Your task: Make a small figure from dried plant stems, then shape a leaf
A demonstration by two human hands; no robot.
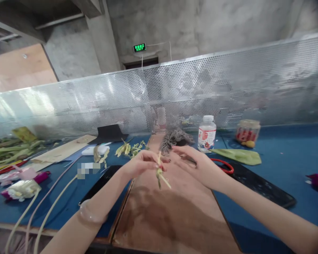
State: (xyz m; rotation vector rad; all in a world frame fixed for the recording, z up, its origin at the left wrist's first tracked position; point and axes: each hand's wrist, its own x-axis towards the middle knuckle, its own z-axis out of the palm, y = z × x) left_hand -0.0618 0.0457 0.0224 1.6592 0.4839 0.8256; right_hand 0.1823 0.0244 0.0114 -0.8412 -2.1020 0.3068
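My left hand (145, 164) pinches a small knotted piece of pale green plant strips (159, 173) between thumb and fingertips. One thin end sticks up above the fingers, and others hang below the knot. To its right, my right hand (192, 162) hovers with fingers curved and apart, with nothing visible in it and a small gap between it and the strips. Both hands are above a brown wooden board (172, 211). Behind them lies a tangle of grey yarn-like strands (176, 137). Small leafy sprigs (137, 148) lie beyond my left hand.
A white-labelled bottle (207, 135), a jar (247, 132) and a broad green leaf (240, 156) stand or lie at right. Dark phones (262, 185) flank the board. Green stalks (13, 150) and cables (53, 208) lie left. A perforated metal screen (116, 95) rises behind.
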